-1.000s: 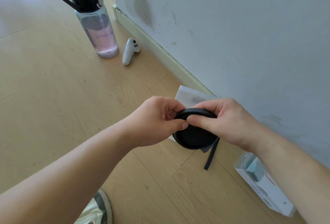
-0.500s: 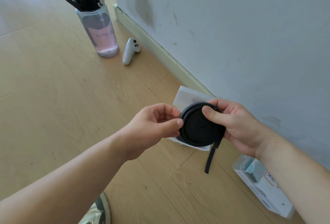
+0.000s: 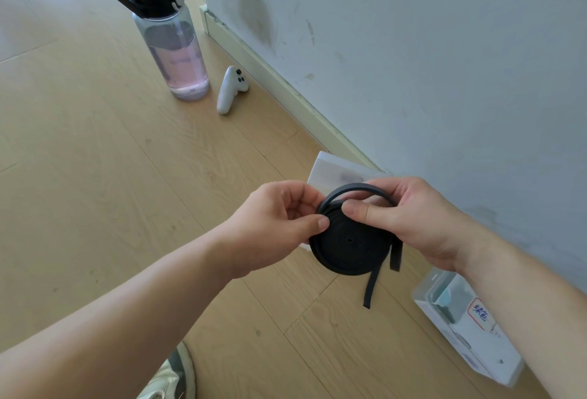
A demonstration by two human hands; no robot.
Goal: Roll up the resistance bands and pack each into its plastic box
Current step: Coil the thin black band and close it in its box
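The black resistance band (image 3: pixel 349 246) is held in the air above the wooden floor (image 3: pixel 95 176), wound into a flat coil between both hands, in front of the grey wall (image 3: pixel 444 64). The left hand (image 3: pixel 279 227) has its grip closed on the coil's left rim, thumb tip on the face and curled fingers behind. The right hand (image 3: pixel 409 223) grips the other side, its thumb lying across the upper face and pointing left. Half a second ago the outer turn sat snug against the coil; now it stands off the top as a loose arch that runs to the right fingers. Only one tail hung down then, while two hang now: a short one beside the right palm and a longer one below the coil. The coil also sits slightly lower in view. One plastic box (image 3: pixel 333 173) lies on the floor behind the hands by the wall, as before, and a second plastic box (image 3: pixel 470 328), labelled and holding something teal, lies under the right forearm. The water bottle (image 3: pixel 171 49), the white controller (image 3: pixel 230 88) and the shoe (image 3: pixel 171 376) have not moved.
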